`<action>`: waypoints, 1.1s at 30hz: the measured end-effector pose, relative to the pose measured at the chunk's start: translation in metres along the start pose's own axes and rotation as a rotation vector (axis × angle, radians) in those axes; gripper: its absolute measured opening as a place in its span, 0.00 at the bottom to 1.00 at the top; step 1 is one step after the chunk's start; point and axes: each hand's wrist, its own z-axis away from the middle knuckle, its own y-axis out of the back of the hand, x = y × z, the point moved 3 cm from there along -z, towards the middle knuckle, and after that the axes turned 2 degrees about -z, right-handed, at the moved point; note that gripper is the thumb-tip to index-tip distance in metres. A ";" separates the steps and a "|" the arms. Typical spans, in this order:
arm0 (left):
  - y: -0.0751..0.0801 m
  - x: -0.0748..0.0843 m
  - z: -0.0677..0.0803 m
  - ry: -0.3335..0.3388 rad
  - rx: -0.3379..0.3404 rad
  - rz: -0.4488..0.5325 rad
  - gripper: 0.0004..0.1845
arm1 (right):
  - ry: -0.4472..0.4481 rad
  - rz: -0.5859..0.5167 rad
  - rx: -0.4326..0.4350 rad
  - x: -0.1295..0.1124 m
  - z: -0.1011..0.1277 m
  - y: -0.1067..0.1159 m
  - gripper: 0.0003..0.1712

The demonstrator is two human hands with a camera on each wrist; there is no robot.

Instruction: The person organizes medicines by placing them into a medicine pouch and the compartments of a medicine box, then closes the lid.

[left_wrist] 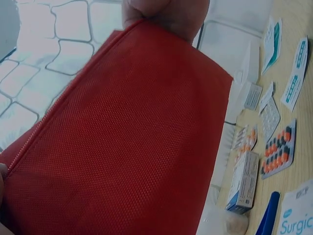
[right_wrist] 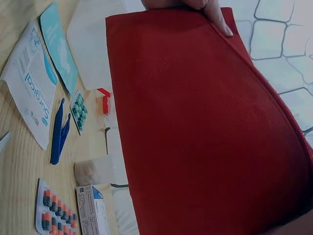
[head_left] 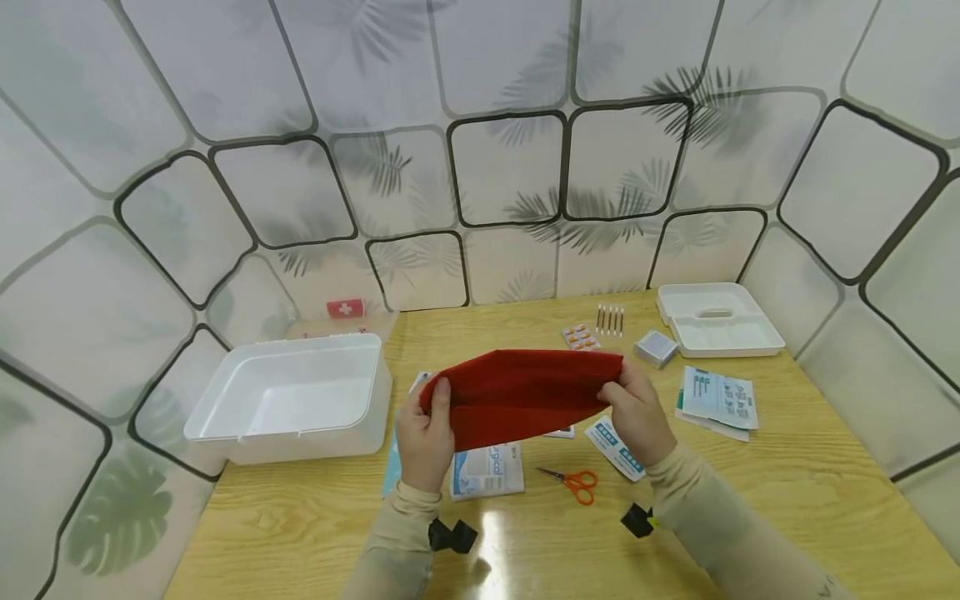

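A red fabric pouch (head_left: 517,392) hangs stretched between both hands above the table, its zipper edge showing in the left wrist view. My left hand (head_left: 426,437) grips its left end, thumb on the near side. At the other end, my right hand (head_left: 637,412) pinches the upper corner. Below the pouch lie a white pack marked "Surgical" (head_left: 487,479), orange-handled scissors (head_left: 577,482) and a white-and-teal strip (head_left: 615,448). The pouch hides part of the table; the right wrist view reveals blue tweezers (right_wrist: 57,134) and an orange-and-black capsule blister (right_wrist: 55,213). Whether the pouch holds anything, I cannot tell.
A white open bin (head_left: 300,400) stands at the left, and a white compartment tray (head_left: 720,321) at the back right. Near that tray are a small box (head_left: 656,348), paper packets (head_left: 718,400), several cotton swabs (head_left: 610,321) and a pill blister (head_left: 579,337).
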 end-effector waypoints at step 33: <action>0.069 -0.043 -0.040 0.151 0.286 0.063 0.18 | -0.072 0.517 -0.152 0.045 -0.035 0.024 0.18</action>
